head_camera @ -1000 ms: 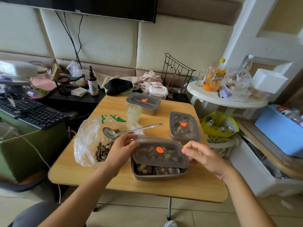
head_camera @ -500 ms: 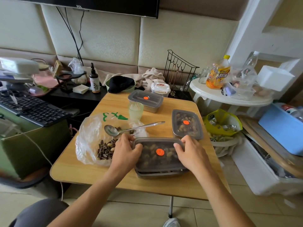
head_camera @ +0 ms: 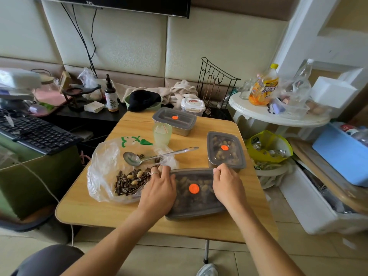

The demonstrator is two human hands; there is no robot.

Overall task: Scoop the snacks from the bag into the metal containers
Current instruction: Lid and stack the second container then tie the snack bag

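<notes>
The nearest metal container (head_camera: 196,213) sits at the table's front, full of snacks under a translucent grey lid (head_camera: 194,189) with an orange dot. My left hand (head_camera: 159,188) presses on the lid's left side and my right hand (head_camera: 227,185) on its right side. Left of it lies the clear plastic bag (head_camera: 105,166) holding sunflower seeds and peanuts (head_camera: 131,181). A metal spoon (head_camera: 157,156) rests across the bag's top. A second lidded container (head_camera: 226,150) with snacks stands behind on the right, a third lidded one (head_camera: 175,120) at the back.
A pale green cup (head_camera: 161,134) stands between the bag and the back container on the wooden table (head_camera: 99,212). A keyboard (head_camera: 37,132) lies left, a white side table (head_camera: 278,116) with bottles right, a yellow bag of rubbish (head_camera: 266,148) beside the table.
The lid was tilted above the near container a second ago; it now lies flat on it. Both hands have moved onto the lid's ends and press down.
</notes>
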